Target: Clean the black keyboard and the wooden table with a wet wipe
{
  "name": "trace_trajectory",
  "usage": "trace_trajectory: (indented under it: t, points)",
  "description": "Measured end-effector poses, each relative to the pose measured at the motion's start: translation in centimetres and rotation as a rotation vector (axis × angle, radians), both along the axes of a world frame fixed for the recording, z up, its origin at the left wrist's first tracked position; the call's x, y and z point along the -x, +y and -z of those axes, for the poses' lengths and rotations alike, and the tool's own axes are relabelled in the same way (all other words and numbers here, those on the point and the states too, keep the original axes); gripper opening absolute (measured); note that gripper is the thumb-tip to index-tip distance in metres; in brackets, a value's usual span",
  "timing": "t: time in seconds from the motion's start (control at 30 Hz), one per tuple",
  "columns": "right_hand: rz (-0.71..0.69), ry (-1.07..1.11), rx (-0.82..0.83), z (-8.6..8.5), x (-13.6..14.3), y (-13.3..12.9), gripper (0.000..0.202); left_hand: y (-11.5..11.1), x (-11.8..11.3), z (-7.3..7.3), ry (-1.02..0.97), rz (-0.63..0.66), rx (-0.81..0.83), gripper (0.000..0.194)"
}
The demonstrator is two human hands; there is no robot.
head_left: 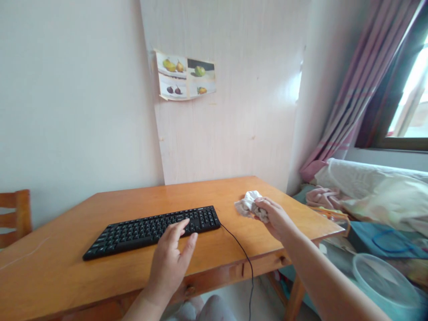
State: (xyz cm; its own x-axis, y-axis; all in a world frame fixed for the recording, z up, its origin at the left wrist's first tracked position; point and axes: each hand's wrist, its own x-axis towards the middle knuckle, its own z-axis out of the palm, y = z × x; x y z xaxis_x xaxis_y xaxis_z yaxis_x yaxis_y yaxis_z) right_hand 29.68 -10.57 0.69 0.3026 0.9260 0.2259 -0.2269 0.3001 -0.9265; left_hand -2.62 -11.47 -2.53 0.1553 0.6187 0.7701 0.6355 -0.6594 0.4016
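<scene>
A black keyboard [140, 232] lies at a slant on the wooden table [200, 194]. My left hand [172, 254] is over its front edge near the right part of the keys, fingers apart and holding nothing; whether it touches the keys I cannot tell. To the right of the keyboard, my right hand [272, 216] grips a crumpled white and grey cloth [248, 203] at the table's right side. The keyboard's black cable [245, 254] runs from its right end over the table's front edge and hangs down.
Fruit pictures [186, 76] are stuck on the board behind the table. A wooden chair [15, 214] stands at the left. Bedding [384, 191], a blue bag [384, 238] and a clear plastic tub [384, 281] are at the right, beside a pink curtain [354, 89]. Drawer knobs [189, 290] front the table.
</scene>
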Motion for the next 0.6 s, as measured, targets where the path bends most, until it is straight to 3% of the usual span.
trace_trajectory:
  t: [0.13,0.2,0.23,0.3,0.33,0.37,0.43,0.53,0.6]
  points:
    - [-0.261,-0.087,-0.081,-0.5,7.2,-1.7,0.027,-1.2,-5.4,-0.8,0.021,0.272,0.066,0.071]
    - [-0.395,-0.195,-0.072,-0.5,9.2,-1.7,0.033,-0.7,-6.6,-0.6,-0.028,0.308,0.039,0.058]
    - [-0.393,-0.282,-0.086,-0.4,9.5,-1.2,0.037,-0.3,-6.7,-0.3,-0.059,0.293,0.028,0.049]
    - [-0.201,-0.514,-0.115,-0.3,8.6,0.5,0.044,0.6,-6.2,0.5,-0.105,0.225,0.017,0.036]
    - [-0.008,-0.647,-0.113,-0.3,7.5,1.7,0.045,1.0,-5.7,1.0,-0.109,0.19,0.014,0.033]
    - [0.2,-0.824,-0.033,-0.2,6.3,3.0,0.045,1.3,-5.2,1.5,-0.105,0.164,0.011,0.032]
    - [0.523,-1.212,0.294,0.1,3.4,5.6,0.051,1.6,-4.4,2.4,-0.084,0.141,0.015,0.032]
    - [0.605,-1.298,0.463,1.1,0.1,8.1,0.062,1.8,-4.0,3.2,-0.059,0.147,0.05,0.033]
    - [0.574,-1.334,0.508,2.1,-1.0,8.9,0.055,1.8,-4.1,3.4,-0.05,0.157,0.075,0.032]
